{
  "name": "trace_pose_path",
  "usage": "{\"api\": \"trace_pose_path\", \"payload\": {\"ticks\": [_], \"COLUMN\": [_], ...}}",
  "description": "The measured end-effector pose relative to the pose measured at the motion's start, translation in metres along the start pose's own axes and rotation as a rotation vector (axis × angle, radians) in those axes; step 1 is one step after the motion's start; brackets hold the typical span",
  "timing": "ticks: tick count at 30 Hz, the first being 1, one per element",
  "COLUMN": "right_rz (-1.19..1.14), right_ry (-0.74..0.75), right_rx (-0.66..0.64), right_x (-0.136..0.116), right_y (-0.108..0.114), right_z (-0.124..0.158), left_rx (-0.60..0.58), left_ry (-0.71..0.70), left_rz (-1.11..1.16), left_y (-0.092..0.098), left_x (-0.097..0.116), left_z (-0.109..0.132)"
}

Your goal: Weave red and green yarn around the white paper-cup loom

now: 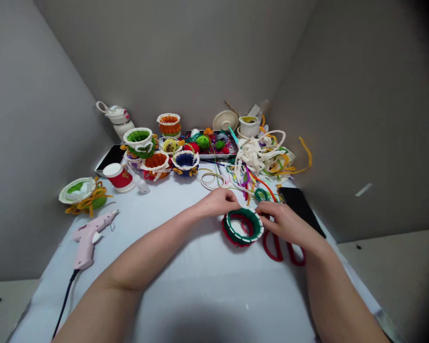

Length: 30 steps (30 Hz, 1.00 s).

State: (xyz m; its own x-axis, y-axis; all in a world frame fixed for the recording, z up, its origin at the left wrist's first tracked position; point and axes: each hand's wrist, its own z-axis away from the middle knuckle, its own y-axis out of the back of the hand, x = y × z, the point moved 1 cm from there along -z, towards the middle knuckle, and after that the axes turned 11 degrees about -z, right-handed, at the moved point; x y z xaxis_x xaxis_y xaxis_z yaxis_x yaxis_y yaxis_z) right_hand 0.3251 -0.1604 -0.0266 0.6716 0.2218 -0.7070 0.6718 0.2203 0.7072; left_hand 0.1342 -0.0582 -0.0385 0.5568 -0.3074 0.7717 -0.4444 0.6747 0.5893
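Note:
A small round basket (242,227), green inside with a white rim and a red lower band, sits on the white tabletop. My left hand (221,202) is closed on its rim at the upper left, fingertips pinched. At the upper right of the same rim is my right hand (274,216), its fingers bent together against the basket's edge; what lies between them is too small to tell. Red-handled scissors (297,255) lie partly under my right hand and forearm, blades hidden. A loop of green yarn (261,194) lies just behind my right hand.
On the left lie a pink glue gun (86,240) with a cord, a red and white cup (119,177) and several woven baskets (185,162). Behind are a yarn tray (232,143) and a lace pile (253,155). A black phone-like slab (300,209) is at right.

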Motion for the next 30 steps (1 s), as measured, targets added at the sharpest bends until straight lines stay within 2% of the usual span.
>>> {"api": "trace_pose_path", "payload": {"ticks": [4,9,13,18,24,30], "right_rz": [-0.112,-0.151,-0.126,-0.045,0.067,0.089], "right_ry": [0.0,0.021,0.012,0.039,0.114,0.183], "right_rx": [0.018,0.029,0.038,0.035,0.097,0.162], "right_x": [0.003,0.002,0.002,0.003,-0.002,-0.013], "right_y": [-0.007,-0.012,-0.008,0.004,0.009,0.004], "right_z": [-0.009,-0.012,-0.01,0.002,0.014,0.01], "left_rx": [-0.034,-0.025,0.026,0.1,0.118,0.113], "left_ry": [-0.046,-0.144,-0.103,-0.046,-0.037,-0.048], "left_rz": [0.012,0.12,0.128,0.099,0.082,0.062], "left_y": [0.005,-0.006,-0.014,-0.014,-0.014,-0.014], "left_x": [0.001,0.002,-0.003,-0.007,-0.009,-0.009], "left_z": [0.001,-0.001,-0.004,-0.007,-0.009,-0.008]}}
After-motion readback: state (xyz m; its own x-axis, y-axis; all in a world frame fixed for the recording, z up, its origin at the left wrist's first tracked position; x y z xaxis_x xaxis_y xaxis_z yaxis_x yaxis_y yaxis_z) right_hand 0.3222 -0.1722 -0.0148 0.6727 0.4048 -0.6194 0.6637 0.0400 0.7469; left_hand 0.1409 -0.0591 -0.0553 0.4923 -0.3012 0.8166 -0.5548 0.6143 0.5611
